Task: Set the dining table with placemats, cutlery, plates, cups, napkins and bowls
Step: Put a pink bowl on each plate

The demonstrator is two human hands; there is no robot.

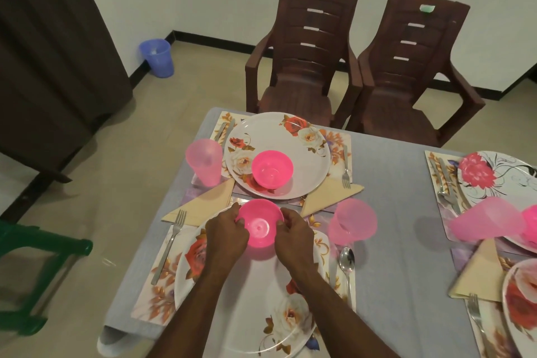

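At the near left setting a fork (168, 244) lies on the floral placemat (151, 296) beside the near plate (241, 325), with a folded napkin (203, 203) just beyond. The left hand (225, 234) and right hand (293, 234) each pinch the rim of a pink bowl (259, 227), holding it over the far edge of that plate. A spoon (346, 263) and pink cup (353, 222) sit to its right.

The far setting looks complete: far plate (302, 160) carrying its own bowl (272, 169), with cup, cutlery and napkin around it. The right-hand settings are cut off by the frame, so I cannot tell whether they are finished. My judgement: this bowl is among the last pieces.

The bench (392, 183) wears a pale grey cloth. Two brown chairs (305, 67) stand beyond it, and a blue bin (158, 57) sits on the tiled floor at far left.
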